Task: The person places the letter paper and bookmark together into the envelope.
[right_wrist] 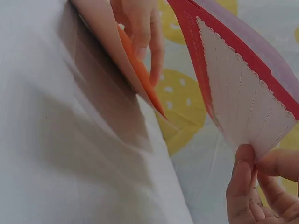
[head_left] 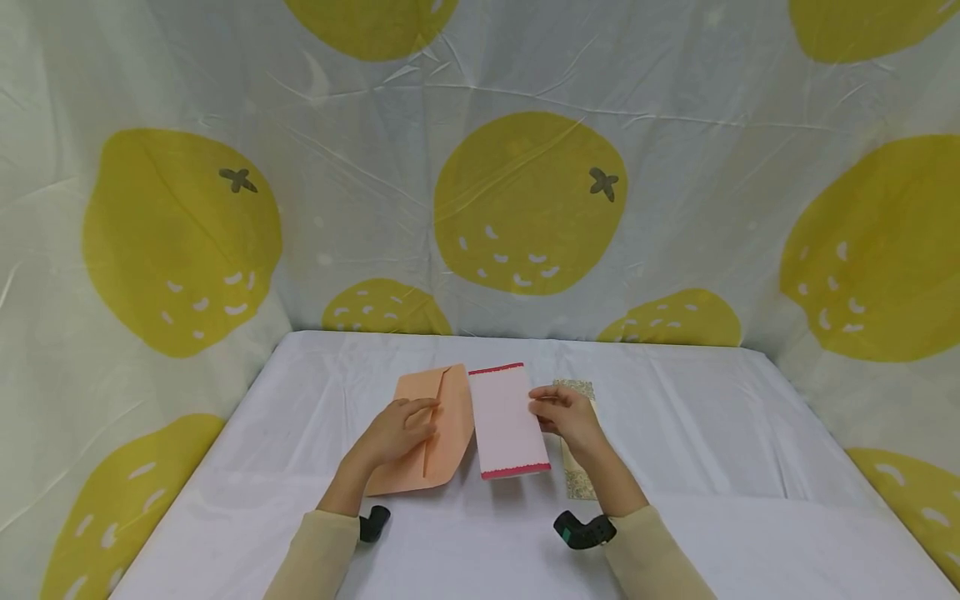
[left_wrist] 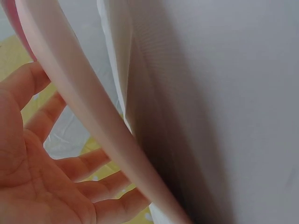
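Some illegible print (right_wrist: 190, 21) on card (right_wrist: 238, 88)

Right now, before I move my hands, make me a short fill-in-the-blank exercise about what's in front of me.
1. In the head view, the right hand holds the red-trimmed pink card by its ____ edge.
2. The left hand touches a peach-coloured paper ____.
3. Partly hidden by the right hand, a glittery card has ____ glitter.
4. The lemons printed on the backdrop are ____.

Missing words: right; envelope; gold; yellow.

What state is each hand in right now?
Left hand: open, touching the peach envelope.
Right hand: closed, pinching the pink card by its edge.
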